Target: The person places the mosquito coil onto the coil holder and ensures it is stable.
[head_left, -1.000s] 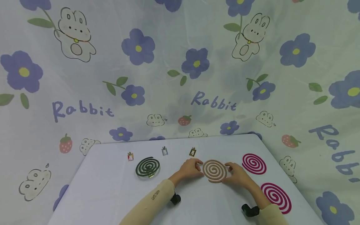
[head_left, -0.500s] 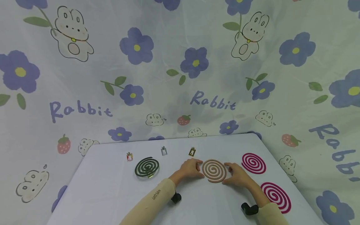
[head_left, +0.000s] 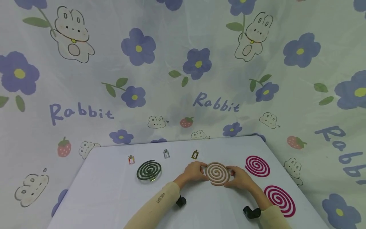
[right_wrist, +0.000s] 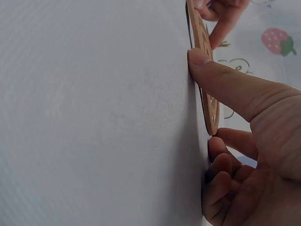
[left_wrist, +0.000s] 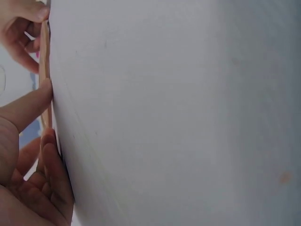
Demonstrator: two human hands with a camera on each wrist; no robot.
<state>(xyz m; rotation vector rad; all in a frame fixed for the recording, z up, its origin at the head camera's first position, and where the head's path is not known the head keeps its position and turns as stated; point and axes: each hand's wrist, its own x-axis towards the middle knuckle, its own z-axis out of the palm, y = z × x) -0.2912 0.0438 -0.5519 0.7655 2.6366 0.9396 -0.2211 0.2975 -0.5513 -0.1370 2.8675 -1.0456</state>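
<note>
A flat tan mosquito coil lies low over the white table between both hands. My left hand grips its left rim, with thumb and forefinger spread along the edge. From the opposite side my right hand holds the right rim in the same way. Seen edge-on in the left wrist view, the coil has a thumb and fingertip against it. In the right wrist view the right thumb presses on the coil's edge, and the other fingers curl close to the tabletop.
A dark green coil sits left on a small stand. Three little metal stands are at the back: reddish, silver, gold. Two magenta coils, one farther and one nearer, lie right; the right forearm borders the nearer.
Both hands have closed in slightly on the tan coil, the right hand's thumb and forefinger moving left to its rim. The coil stays put on the table; the view has shifted a little.
</note>
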